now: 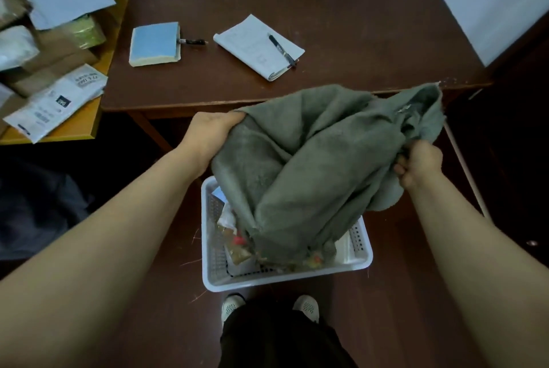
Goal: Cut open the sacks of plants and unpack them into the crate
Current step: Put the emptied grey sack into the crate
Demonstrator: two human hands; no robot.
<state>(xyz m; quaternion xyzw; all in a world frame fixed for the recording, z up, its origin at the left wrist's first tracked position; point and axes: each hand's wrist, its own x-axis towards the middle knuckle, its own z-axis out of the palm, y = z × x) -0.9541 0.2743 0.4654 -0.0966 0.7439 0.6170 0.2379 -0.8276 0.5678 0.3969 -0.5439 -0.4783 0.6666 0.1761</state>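
Brown table (356, 41) bears a blue book (155, 43) and notepad (255, 47); the crate (285, 276) stands on the floor (401, 293).

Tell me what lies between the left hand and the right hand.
In the head view, the grey-green sack stretches between left hand and right hand, both gripping it, above the white crate.

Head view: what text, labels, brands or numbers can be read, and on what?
White mailer bag: printed labels and a dark logo, too blurred to read.
Notepad: faint handwriting, too small to read.
Sack and crate: no text shows.
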